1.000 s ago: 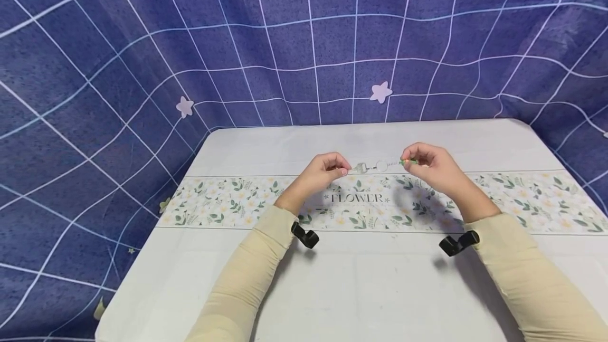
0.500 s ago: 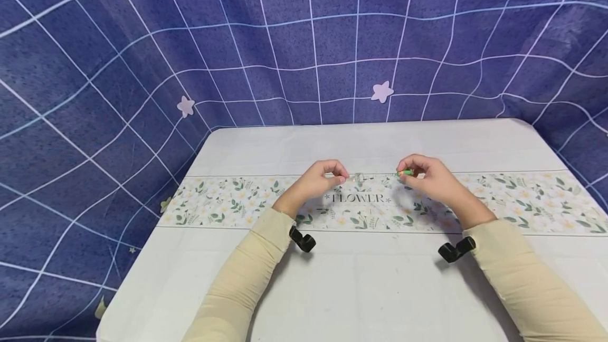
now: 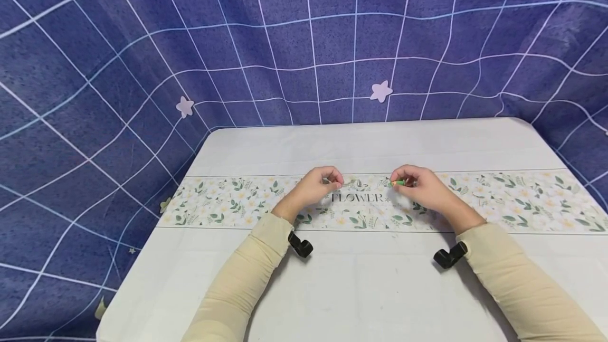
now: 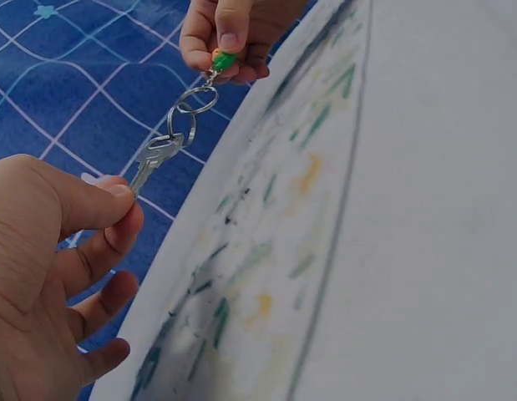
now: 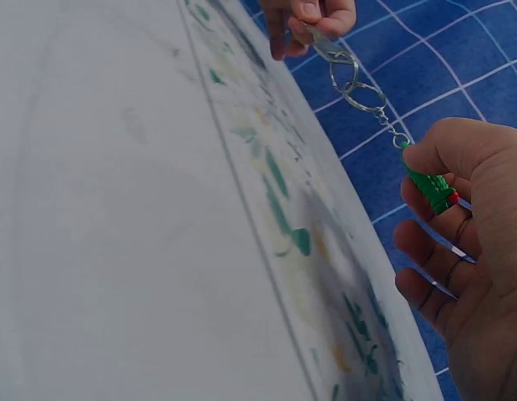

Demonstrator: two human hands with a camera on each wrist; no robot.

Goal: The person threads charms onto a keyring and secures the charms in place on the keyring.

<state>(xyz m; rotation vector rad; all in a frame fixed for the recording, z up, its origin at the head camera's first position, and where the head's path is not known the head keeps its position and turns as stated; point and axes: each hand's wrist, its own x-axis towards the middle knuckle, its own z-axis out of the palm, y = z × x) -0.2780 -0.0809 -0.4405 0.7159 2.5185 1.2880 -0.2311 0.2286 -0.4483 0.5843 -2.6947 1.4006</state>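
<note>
Between finger and thumb, my left hand pinches the blade of a silver key, seen best in the left wrist view. Two linked metal rings join the key to a short chain. On the chain's other end is a small green charm with a red bit at its tip, gripped by my right hand between thumb and fingers. The keychain stretches from one hand to the other above the table. In the head view the key and rings are hard to make out against the floral print.
A white-covered table lies under both hands, with a floral strip printed "FLOWER" across it. Behind and to the left hangs a blue curtain with pale grid lines and stars. Black wrist mounts sit at both cuffs.
Both hands have come down toward the near side, over the floral strip, with the keychain still between them. The right hand has also shifted left, closer to the left hand.
</note>
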